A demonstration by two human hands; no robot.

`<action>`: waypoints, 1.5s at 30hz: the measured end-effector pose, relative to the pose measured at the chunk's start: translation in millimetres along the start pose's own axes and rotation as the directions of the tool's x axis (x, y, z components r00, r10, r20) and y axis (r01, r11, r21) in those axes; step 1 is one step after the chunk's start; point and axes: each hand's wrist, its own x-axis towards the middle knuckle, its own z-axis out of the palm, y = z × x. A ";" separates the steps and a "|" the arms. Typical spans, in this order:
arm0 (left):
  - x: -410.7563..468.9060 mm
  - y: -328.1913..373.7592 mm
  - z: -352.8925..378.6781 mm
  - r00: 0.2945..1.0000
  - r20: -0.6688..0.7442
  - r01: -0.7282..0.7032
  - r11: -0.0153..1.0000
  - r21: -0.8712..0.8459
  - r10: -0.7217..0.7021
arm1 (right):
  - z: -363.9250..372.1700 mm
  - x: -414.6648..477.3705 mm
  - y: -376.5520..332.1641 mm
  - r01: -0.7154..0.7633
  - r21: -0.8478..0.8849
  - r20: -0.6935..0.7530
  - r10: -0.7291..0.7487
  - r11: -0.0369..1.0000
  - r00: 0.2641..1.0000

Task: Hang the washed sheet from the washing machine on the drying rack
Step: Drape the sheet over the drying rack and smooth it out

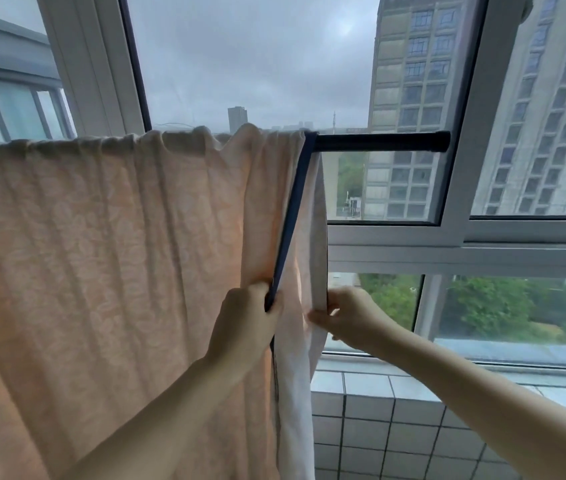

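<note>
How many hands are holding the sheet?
2. The left hand grips the dark blue trim of the sheet, near the middle of the picture. The right hand pinches the sheet's white edge, just to the right.

The sheet point(101, 237) hangs over the rod point(378, 142) before me, filling my left side; the rod's bare end juts out to the right. My left hand point(243, 323) grips the sheet's edge, and my right hand point(347, 317) pinches the layer just beside it. Behind is the window point(447, 237), with the tiled ledge point(395, 427) below.
</note>
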 end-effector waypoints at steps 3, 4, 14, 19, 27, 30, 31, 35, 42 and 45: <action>-14.5 -2.7 1.0 0.999 -0.002 -0.038 0.998 -0.053 0.038 | 15.3 -7.8 8.5 -0.066 0.033 0.023 0.066 0.997 0.998; -18.0 -5.1 1.4 0.999 -0.012 -0.051 0.997 -0.058 0.050 | 20.3 -10.1 10.5 -0.102 0.072 0.035 0.100 0.992 0.994; -36.9 -33.2 -2.8 0.995 0.085 -0.051 0.998 0.033 0.048 | 52.2 -40.9 10.7 -0.237 0.040 -0.038 0.238 0.971 0.970; -55.2 -46.9 5.1 0.983 0.181 0.020 1.000 -0.004 -0.019 | 39.2 -57.2 -0.3 -0.227 0.098 -0.220 0.244 0.969 0.945; -71.4 -34.9 -4.2 0.966 0.257 0.010 1.000 0.015 -0.014 | 30.8 -78.1 -8.7 -0.223 -0.007 -0.207 0.217 0.975 0.954; -74.1 -35.6 -16.7 0.966 0.260 -0.018 0.997 0.075 -0.002 | 30.2 -80.9 -8.7 -0.248 -0.051 -0.176 0.236 0.967 0.956; -73.2 -37.0 -20.9 0.964 0.266 -0.032 0.993 0.112 0.001 | 29.3 -80.8 -7.8 -0.255 -0.058 -0.180 0.242 0.965 0.954; -67.4 -46.7 -34.6 0.950 0.309 -0.042 0.964 0.262 -0.043 | 18.6 -76.7 -1.1 -0.320 -0.065 -0.293 0.288 0.945 0.912; -73.9 -56.8 -40.8 0.946 0.293 0.043 0.953 0.301 -0.135 | -0.6 -77.1 -2.4 -0.315 -0.007 -0.390 0.288 0.949 0.874; -81.1 -47.8 -33.3 0.907 0.385 0.065 0.961 0.269 -0.170 | 0.7 -83.5 -11.9 -0.188 0.079 -0.371 0.204 0.979 0.906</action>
